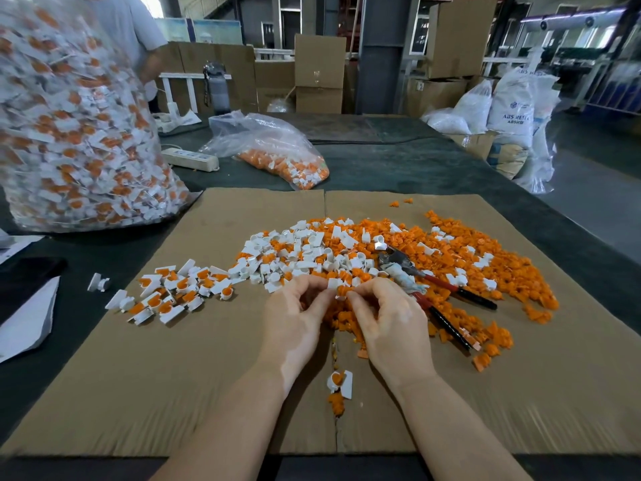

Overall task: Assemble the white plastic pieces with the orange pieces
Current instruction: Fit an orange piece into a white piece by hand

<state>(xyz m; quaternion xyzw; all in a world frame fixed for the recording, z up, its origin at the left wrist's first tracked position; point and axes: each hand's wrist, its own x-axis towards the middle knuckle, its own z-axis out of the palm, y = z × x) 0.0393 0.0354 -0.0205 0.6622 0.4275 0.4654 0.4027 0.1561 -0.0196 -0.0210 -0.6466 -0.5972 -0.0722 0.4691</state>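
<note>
Between your pinching left hand (295,315) and right hand (385,321), white piece (333,283) meets orange piece (343,291); misaligned, it could pop into the heap (451,244) beyond.

1. Soft, even daylight fills the hall; the windows (589,36) at 1 o'clock glare pale and washed out.
2. Shadows are faint, only a soft one under the hands on the cardboard (173,394).
3. Wide-angle bending curves the edges.
4. The big bag (69,116) at 10 o'clock and the bottom edge smear with motion blur; the centre is sharp.

Single head-worn view, facing forward and down, close over cardboard sheet (173,394)
</note>
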